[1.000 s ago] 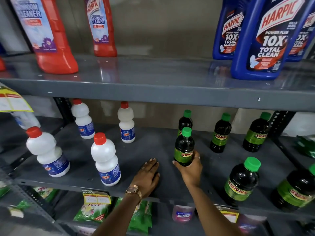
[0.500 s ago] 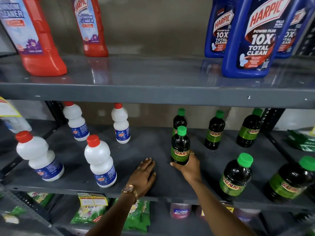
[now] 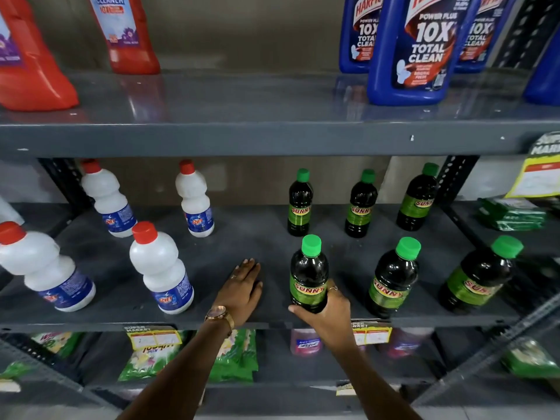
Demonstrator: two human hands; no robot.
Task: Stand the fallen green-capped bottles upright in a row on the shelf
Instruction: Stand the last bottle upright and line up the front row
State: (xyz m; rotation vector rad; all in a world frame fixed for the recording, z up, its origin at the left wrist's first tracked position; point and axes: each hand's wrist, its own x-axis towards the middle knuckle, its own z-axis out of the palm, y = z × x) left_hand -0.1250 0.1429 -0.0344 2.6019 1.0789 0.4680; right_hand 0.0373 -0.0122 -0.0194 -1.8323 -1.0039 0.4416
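Note:
Several dark green-capped Sunny bottles stand upright on the grey middle shelf (image 3: 260,231), in a back row and a front row. My right hand (image 3: 325,313) grips the base of the front-left bottle (image 3: 309,274), which stands near the shelf's front edge. Two more front bottles (image 3: 394,277) (image 3: 480,277) stand to its right. Behind them are three bottles (image 3: 299,204) (image 3: 360,206) (image 3: 416,200). My left hand (image 3: 242,291) lies flat on the shelf, fingers apart, just left of the held bottle. No bottle is lying down in view.
Several white red-capped bottles (image 3: 162,268) stand on the shelf's left half. The upper shelf (image 3: 272,137) carries red cleaner bottles (image 3: 127,34) and blue Harpic bottles (image 3: 415,50). Green packets (image 3: 233,356) and price tags (image 3: 154,338) sit below; more green packets (image 3: 512,213) lie at right.
My right hand has drawn the held bottle forward, away from the back-row bottle, toward the shelf's front edge, level with the other front bottles. My left hand stays flat.

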